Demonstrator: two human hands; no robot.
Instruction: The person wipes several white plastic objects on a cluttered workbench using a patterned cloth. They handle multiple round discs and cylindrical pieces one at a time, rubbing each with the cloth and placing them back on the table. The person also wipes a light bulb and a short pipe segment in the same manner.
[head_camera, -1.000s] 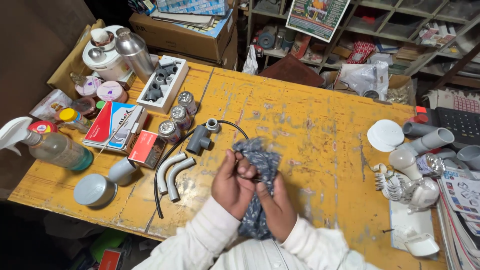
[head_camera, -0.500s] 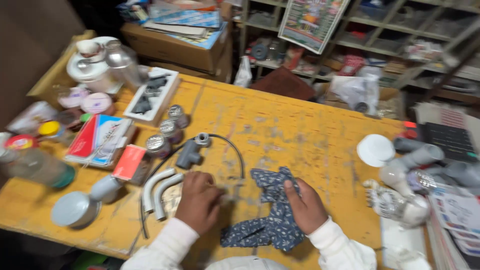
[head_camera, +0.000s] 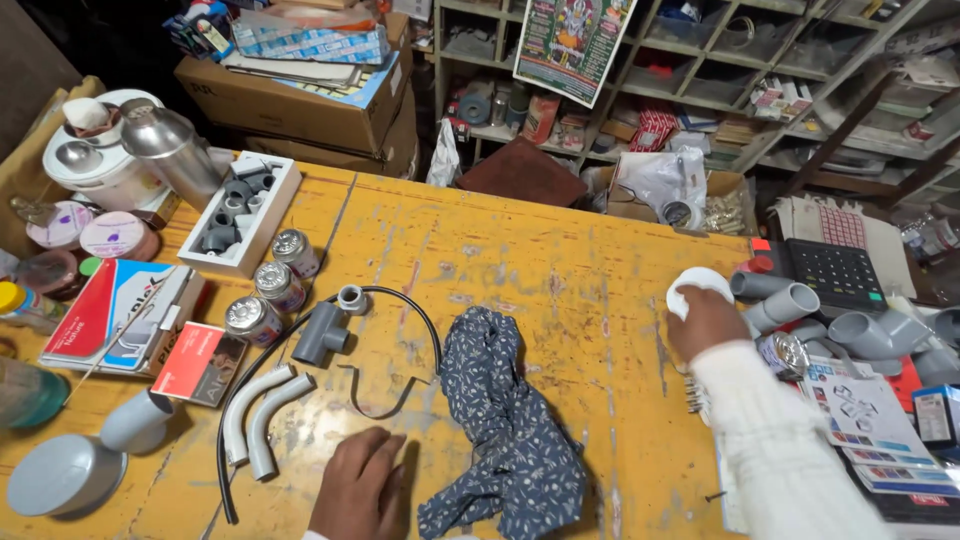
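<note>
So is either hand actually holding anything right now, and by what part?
The right hand is on a round white cap, fingers over its near edge; whether it's lifted cannot be told. The left hand rests flat on the table, holding nothing.

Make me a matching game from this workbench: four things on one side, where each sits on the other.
Things:
1. patterned cloth
2. white round lid
3. grey tee fitting
4. white curved pipes

Places:
A. under the right hand
B. inside the black cable's loop
C. just right of the left hand
D. lower left, beside the red booklet

Pairs: 1-C, 2-A, 3-B, 4-D
</note>
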